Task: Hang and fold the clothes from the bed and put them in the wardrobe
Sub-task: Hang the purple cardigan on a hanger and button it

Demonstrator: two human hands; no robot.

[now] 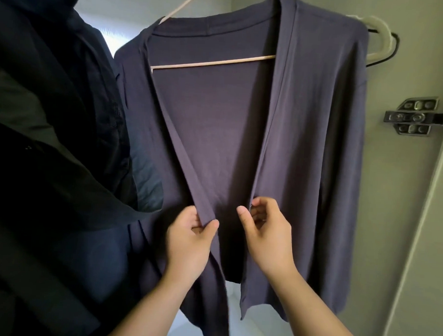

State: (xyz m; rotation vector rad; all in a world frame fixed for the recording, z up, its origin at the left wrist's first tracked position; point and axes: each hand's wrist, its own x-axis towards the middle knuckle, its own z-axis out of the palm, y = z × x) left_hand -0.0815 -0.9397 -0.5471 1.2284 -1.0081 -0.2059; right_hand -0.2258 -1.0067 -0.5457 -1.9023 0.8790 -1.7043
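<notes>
A grey-purple open-front cardigan (pixel 306 120) hangs on a pale hanger (pixel 212 63) inside the wardrobe, filling the middle of the head view. My left hand (pixel 189 240) pinches the cardigan's left front edge between thumb and fingers. My right hand (pixel 266 230) has its fingers curled at the right front edge, with the thumb raised. The two front edges lie a little apart between my hands. The hanger's hook is cut off at the top of the view.
Dark garments (pixel 44 134) hang close on the left. At the upper right hang a white and a black hanger (pixel 388 43). A metal door hinge (pixel 415 116) sits on the wardrobe's right side wall. The pale wardrobe floor (pixel 232 308) shows below the cardigan.
</notes>
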